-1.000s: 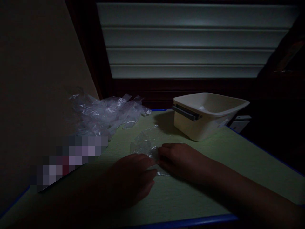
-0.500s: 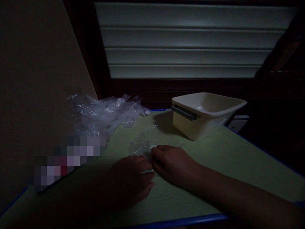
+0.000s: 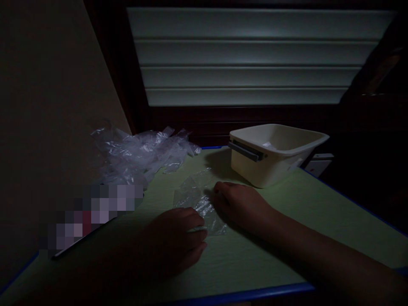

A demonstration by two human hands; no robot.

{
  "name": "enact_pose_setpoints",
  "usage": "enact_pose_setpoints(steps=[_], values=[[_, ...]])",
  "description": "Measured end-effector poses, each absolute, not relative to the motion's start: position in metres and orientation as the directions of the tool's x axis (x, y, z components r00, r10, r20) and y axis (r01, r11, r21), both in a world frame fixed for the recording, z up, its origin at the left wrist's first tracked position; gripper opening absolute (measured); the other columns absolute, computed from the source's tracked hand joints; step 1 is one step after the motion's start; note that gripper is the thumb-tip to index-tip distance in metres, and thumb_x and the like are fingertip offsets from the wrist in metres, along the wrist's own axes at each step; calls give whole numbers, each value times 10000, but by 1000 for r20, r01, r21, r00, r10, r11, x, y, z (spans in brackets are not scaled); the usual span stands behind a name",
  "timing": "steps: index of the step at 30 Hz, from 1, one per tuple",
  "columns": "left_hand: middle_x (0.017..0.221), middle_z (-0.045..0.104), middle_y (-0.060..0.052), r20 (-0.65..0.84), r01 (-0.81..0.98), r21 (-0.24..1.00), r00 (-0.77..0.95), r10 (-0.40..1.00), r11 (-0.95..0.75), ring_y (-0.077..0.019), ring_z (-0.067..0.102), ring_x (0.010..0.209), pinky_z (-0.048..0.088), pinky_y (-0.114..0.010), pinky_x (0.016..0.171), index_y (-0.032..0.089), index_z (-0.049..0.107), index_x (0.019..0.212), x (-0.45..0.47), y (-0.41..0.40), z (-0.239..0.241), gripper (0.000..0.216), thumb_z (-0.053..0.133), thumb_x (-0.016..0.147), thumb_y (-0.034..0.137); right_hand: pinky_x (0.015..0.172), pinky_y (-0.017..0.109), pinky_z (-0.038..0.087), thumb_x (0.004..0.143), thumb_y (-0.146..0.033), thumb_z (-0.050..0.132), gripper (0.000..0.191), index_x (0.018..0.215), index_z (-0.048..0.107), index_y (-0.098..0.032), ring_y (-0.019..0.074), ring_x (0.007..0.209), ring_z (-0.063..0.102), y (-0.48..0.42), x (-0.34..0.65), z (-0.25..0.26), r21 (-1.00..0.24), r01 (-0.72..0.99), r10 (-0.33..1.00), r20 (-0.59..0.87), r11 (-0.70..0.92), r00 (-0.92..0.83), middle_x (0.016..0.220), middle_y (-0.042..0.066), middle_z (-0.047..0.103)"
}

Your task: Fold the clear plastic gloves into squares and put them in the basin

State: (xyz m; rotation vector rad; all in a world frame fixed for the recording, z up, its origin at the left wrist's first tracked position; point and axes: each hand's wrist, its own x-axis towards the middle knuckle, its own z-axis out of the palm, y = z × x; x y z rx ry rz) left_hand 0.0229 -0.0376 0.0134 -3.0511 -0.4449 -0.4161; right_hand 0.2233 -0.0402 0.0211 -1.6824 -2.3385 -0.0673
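- Just changed: right hand (image 3: pixel 237 202) shifted farther off and slightly right, now apart from left hand (image 3: pixel 178 233); half a second ago, almost meeting at the fingertips
- Left hand much as then, low on the near side
- Now showing in the gap: near right part of a thin, transparent, crinkled plastic film (image 3: pixel 205 208), formerly behind the right hand; by judgement, a wider span of it being worked and more surface in sight
- Film lying mid-table between both hands, just nearer than the cream bin
- Right hand: fingers curled in at the film's right side; cannot tell whether pinching it or only resting there
- Left hand: fingers bent, tips at the film's near left edge; pale sliver between fingers, cannot tell whether plastic or tabletop; grasp unclear
- Edges: pale green tabletop (image 3: pixel 270 263) with blue rim (image 3: pixel 255 294) near, and again along the right
- Far right: cream, tapered plastic bin with grey handle (image 3: pixel 251 172), likely limit on far-right movement
- Far left: loose heap of transparent plastic film (image 3: pixel 143 155); near left: pixelated pale flat object (image 3: pixel 92 216), kind unreadable
- Most room for moving, as judged: right of the right forearm, and nearward to the rim
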Motion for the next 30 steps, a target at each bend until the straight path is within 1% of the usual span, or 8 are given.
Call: enact_pose_setpoints(steps=[5, 8, 12, 14, 16, 20, 23, 30], values=[[902, 588, -57, 290, 282, 8, 917, 272, -959, -195, 525, 815, 439, -333, 729, 156, 586, 864, 23, -38, 13, 114, 476, 834, 153, 577, 252, 341, 883, -262, 421, 216, 860, 597, -140, 167, 691, 575, -41, 223, 25, -93, 938, 921, 245, 333, -303, 810, 83, 619], [891, 589, -61, 284, 285, -2, 919, 273, -958, -198, 525, 803, 451, -337, 719, 155, 574, 898, 25, -40, 17, 123, 477, 824, 145, 631, 254, 361, 897, -251, 419, 242, 809, 612, -136, 157, 710, 544, -39, 223, 24, -77, 917, 900, 239, 391, -364, 783, 78, 591], [842, 598, -71, 259, 353, -62, 909, 327, -933, -207, 533, 760, 469, -348, 678, 144, 568, 900, 29, -44, 25, 158, 468, 781, 114, 709, 271, 384, 906, -218, 417, 234, 852, 629, -134, 158, 763, 532, -36, 224, 21, -98, 863, 853, 242, 495, -462, 826, 82, 589], [846, 603, -81, 297, 411, -80, 879, 372, -908, -212, 536, 765, 474, -355, 679, 136, 574, 876, 29, -42, 25, 166, 447, 775, 101, 710, 273, 394, 901, -199, 433, 213, 886, 637, -140, 160, 775, 532, -35, 225, 19, -105, 830, 825, 235, 548, -514, 846, 83, 594], [866, 601, -87, 369, 459, -41, 833, 413, -888, -208, 538, 788, 471, -344, 697, 133, 584, 830, 26, -36, 22, 173, 417, 795, 103, 705, 268, 406, 887, -175, 463, 187, 940, 642, -157, 160, 790, 539, -34, 227, 17, -126, 782, 785, 233, 610, -574, 870, 78, 600], [897, 581, -70, 458, 494, 118, 743, 488, -862, -171, 547, 814, 464, -287, 713, 140, 597, 794, 16, -21, 13, 233, 371, 851, 128, 758, 276, 420, 878, -138, 477, 220, 1026, 632, -191, 159, 846, 556, -33, 228, 17, -207, 675, 706, 249, 708, -664, 921, 64, 619], [951, 585, -62, 466, 517, 184, 703, 538, -836, -165, 554, 872, 463, -279, 764, 158, 611, 819, 11, -12, 8, 243, 373, 864, 160, 747, 275, 432, 863, -114, 484, 218, 1003, 639, -178, 160, 834, 567, -34, 229, 20, -251, 667, 712, 280, 702, -644, 921, 66, 625], [1010, 599, -102, 426, 592, 157, 682, 594, -791, -200, 554, 942, 471, -335, 817, 136, 637, 878, 10, -5, 2, 241, 406, 848, 198, 709, 271, 430, 807, -54, 469, 246, 965, 637, -140, 174, 818, 586, -33, 235, 26, -274, 793, 828, 323, 545, -458, 918, 95, 628]])
